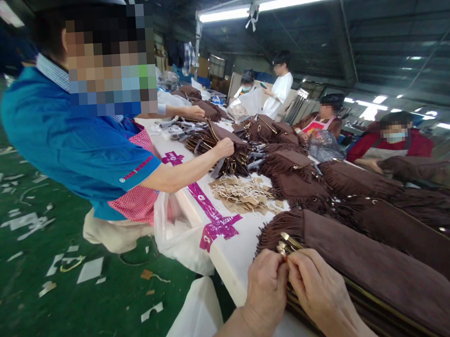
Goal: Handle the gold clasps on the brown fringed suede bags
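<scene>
A stack of brown suede-like fringed bags [352, 252] with gold zippers lies on the table in front of me. At its near left corner my left hand [266, 288] and my right hand [319, 285] meet, fingertips pinched together. Between them shows a small gold metal fitting [281, 248] at the end of a bag's zipper. Both hands are closed on that fitting; my fingers hide most of it. Just above, another gold zipper end [290, 239] sticks out. Beyond my hands is a heap of brown paper tags [242, 194] with white strings.
A co-worker in a blue shirt [78, 142] reaches over the table from the left. More fringed bags [290, 177] cover the table. Purple tape [219, 229] runs along its white top [231, 264]. A clear plastic bag [179, 237] hangs at the edge. Other people sit opposite.
</scene>
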Motion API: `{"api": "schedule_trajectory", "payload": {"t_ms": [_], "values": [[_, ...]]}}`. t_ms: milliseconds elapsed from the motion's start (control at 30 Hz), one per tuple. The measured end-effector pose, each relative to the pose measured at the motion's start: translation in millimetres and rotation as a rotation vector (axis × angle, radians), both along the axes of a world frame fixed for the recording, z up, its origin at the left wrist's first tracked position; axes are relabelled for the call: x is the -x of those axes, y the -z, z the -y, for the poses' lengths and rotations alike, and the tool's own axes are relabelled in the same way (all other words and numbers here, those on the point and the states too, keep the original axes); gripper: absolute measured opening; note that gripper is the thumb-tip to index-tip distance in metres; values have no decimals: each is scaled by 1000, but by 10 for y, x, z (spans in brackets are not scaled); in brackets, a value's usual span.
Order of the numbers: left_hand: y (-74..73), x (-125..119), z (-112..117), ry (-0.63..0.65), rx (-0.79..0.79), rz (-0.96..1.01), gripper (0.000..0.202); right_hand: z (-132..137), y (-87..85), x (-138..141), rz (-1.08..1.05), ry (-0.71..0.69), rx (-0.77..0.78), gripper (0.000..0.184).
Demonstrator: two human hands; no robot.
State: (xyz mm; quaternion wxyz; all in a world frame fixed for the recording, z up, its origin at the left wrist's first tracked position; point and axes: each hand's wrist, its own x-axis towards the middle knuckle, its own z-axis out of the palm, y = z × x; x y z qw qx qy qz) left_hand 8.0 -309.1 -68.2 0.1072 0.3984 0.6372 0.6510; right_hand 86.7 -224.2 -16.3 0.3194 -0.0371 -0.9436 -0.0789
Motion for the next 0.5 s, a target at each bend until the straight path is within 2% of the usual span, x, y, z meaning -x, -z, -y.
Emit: {"api": "schedule_trajectory", "payload": {"t_ms": [267,367,500], "values": [[-49,63,-8,23,-62,-47,19,54,-55,91,-64,58,36,14],[-30,58,27,41,-67,-76,19,4,-80,108,-99,128,3,14],[16,10,79,72,-72,57,17,-30,-180,94,-155,154,11,11]]}}
